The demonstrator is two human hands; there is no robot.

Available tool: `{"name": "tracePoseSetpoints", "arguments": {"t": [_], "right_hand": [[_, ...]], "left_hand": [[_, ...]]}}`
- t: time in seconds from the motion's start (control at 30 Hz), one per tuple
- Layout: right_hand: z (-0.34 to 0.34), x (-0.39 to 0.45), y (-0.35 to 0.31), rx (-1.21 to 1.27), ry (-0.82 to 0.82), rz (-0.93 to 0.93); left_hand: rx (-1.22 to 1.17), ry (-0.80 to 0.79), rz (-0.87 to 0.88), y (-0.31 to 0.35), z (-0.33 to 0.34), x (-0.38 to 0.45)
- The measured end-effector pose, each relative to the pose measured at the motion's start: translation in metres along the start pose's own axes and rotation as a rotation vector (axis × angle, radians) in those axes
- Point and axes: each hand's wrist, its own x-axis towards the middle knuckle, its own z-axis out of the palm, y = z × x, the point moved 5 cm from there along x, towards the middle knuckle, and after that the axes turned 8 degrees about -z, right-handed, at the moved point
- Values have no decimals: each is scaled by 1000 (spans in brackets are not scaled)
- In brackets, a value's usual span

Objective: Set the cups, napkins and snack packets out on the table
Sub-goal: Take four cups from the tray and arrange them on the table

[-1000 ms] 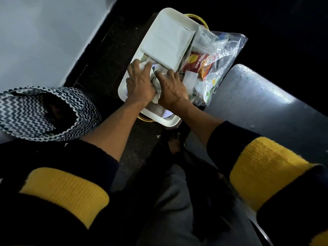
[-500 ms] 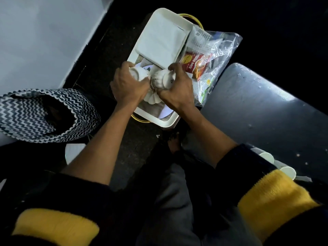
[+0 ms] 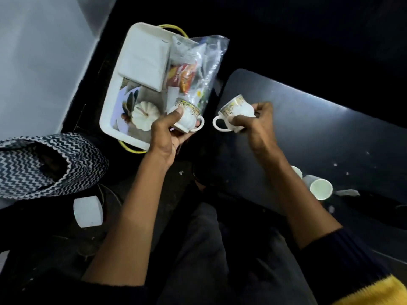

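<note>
Each hand holds a white cup with a gold-patterned rim. The left hand (image 3: pixel 167 137) grips the left cup (image 3: pixel 187 116) from below, thumb pressed on its side, the cup tilted with its handle pointing right; it hangs over the near edge of the tray (image 3: pixel 110 119) and the bag (image 3: pixel 198 69). The right hand (image 3: pixel 255 124) pinches the right cup (image 3: pixel 235 111), also tilted, handle to the left, over the near corner of the dark table (image 3: pixel 330 133). The two cups are close but apart. On the tray lie a stack of white napkins (image 3: pixel 143 60) at the far end and a ribbed white piece (image 3: pixel 144 114), perhaps a lid or another cup upturned, at the near end. The clear bag lies on the tray's right side with a red and orange packet (image 3: pixel 182 77) inside. Two paper cups (image 3: pixel 320 188) lie on their sides on the table near the right forearm. A zigzag-patterned cloth (image 3: pixel 44 164) lies at the left, with a white cylinder (image 3: pixel 88 211) below it.
</note>
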Motion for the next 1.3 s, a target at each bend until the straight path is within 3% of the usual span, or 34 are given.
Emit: {"name": "tracePoseSetpoints", "arguments": {"t": [0.13, 0.27, 0.43, 0.6, 0.83, 1.03, 1.3], "right_hand": [[-80, -10, 24, 150, 21, 101], [-163, -22, 43, 135, 73, 128], [-255, -32, 68, 106, 157, 156], [-319, -25, 99, -6, 184, 182], [-352, -6, 137, -186, 148, 151], [-350, 5, 161, -493, 160, 168], [-324, 8, 174, -543, 266, 205]], "left_hand": [[2, -173, -60, -49, 64, -23], [146, -260, -106, -107, 129, -39], [347, -193, -72, -164, 185, -41], [515, -23, 7, -207, 216, -30], [839, 129, 186, -239, 242, -18], [1179, 155, 376, -248, 251, 4], [1404, 121, 490, -262, 246, 28]]}}
